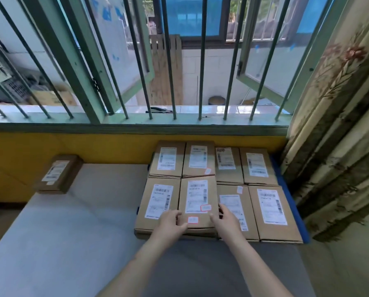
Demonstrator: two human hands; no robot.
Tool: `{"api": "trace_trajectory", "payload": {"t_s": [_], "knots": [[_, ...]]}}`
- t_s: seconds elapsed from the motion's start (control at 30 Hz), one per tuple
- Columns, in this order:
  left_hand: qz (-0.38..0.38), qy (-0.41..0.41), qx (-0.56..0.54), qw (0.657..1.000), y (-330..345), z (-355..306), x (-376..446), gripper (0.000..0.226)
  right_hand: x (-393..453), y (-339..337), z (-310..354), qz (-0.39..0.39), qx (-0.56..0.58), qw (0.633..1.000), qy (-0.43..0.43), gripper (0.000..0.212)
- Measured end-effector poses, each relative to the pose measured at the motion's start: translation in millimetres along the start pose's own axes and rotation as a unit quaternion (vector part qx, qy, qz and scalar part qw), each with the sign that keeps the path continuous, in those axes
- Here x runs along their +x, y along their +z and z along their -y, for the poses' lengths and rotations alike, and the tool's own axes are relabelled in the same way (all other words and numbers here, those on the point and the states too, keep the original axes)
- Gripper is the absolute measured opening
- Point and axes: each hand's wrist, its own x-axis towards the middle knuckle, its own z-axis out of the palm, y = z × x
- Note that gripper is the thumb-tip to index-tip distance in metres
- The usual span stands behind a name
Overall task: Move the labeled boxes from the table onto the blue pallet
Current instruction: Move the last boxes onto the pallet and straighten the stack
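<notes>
hands (197, 221) gripping box (197, 200) | blue pallet (286, 189): eight boxes

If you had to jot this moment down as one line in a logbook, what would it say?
both hands: left hand and right hand on box | placing on blue pallet | one box left on table

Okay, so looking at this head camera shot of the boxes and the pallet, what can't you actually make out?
- Label text: head view, too small and blurred to read.
- Blue pallet: only its right edge shows; boxes cover the rest.
- Boxes underneath: the top layer hides how many there are.
- Left hand and right hand on the middle box: whether they are gripping or just pressing is unclear.
- Lone box on the table: its label is blurred.
</notes>
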Motion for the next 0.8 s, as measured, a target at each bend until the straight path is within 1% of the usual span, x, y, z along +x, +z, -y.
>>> {"api": "trace_trajectory", "payload": {"t_s": [0.03, 0.07, 0.1, 0.17, 0.23, 0.33, 0.4, 0.43, 0.47, 0.57, 0.63, 0.7, 0.8], "knots": [[-0.009, 0.013, 0.022, 1.000, 0.6, 2.2, 0.4, 0.039, 1.8, 0.8, -0.1, 0.006, -0.025, 1.000, -0.001, 0.044], [-0.024, 0.020, 0.040, 0.999, -0.2, 3.7, 0.2, 0.046, 3.2, 1.3, -1.2, 0.010, -0.047, 0.999, -0.001, 0.049], [-0.043, 0.029, 0.057, 0.997, -0.2, 6.7, 0.6, 0.047, 4.5, 2.0, -2.8, 0.012, -0.060, 0.998, 0.002, 0.051], [-0.060, 0.032, 0.079, 0.995, -0.7, 11.7, 0.3, 0.046, 6.1, 3.4, -5.6, 0.019, -0.060, 0.998, 0.007, 0.046], [-0.052, 0.038, 0.091, 0.994, -1.6, 17.9, 0.3, 0.048, 9.3, 6.0, -7.3, 0.014, -0.063, 0.998, 0.005, 0.042], [-0.035, 0.048, 0.068, 0.996, -6.9, 25.1, 1.5, 0.049, 15.4, 12.8, -0.9, -0.027, -0.088, 0.996, -0.006, 0.047], [-0.058, 0.054, 0.039, 0.996, -17.3, 25.3, 2.8, 0.048, 20.9, 20.8, 14.0, -0.052, -0.101, 0.993, -0.043, 0.041], [-0.084, 0.056, 0.033, 0.994, -25.1, 26.3, 4.8, 0.048, 24.3, 26.5, 25.1, -0.056, -0.105, 0.991, -0.068, 0.039], [-0.107, 0.054, 0.027, 0.992, -36.6, 24.9, 4.9, 0.048, 28.3, 33.8, 37.9, -0.056, -0.109, 0.988, -0.090, 0.042], [-0.151, 0.051, 0.020, 0.987, -82.8, 22.2, 5.5, 0.044, 37.3, 57.6, 92.3, -0.046, -0.126, 0.981, -0.138, 0.059], [-0.181, 0.045, 0.020, 0.982, -117.6, 27.2, 7.1, 0.044, 44.5, 78.1, 134.7, -0.044, -0.131, 0.972, -0.190, 0.060], [-0.202, 0.024, 0.001, 0.979, -150.4, 44.0, 9.5, 0.050, 49.0, 104.8, 175.4, -0.048, -0.142, 0.960, -0.236, 0.061], [-0.217, -0.013, -0.012, 0.976, -198.9, 87.7, 15.6, 0.051, 54.4, 160.7, 226.6, -0.041, -0.169, 0.945, -0.278, 0.063]]}}
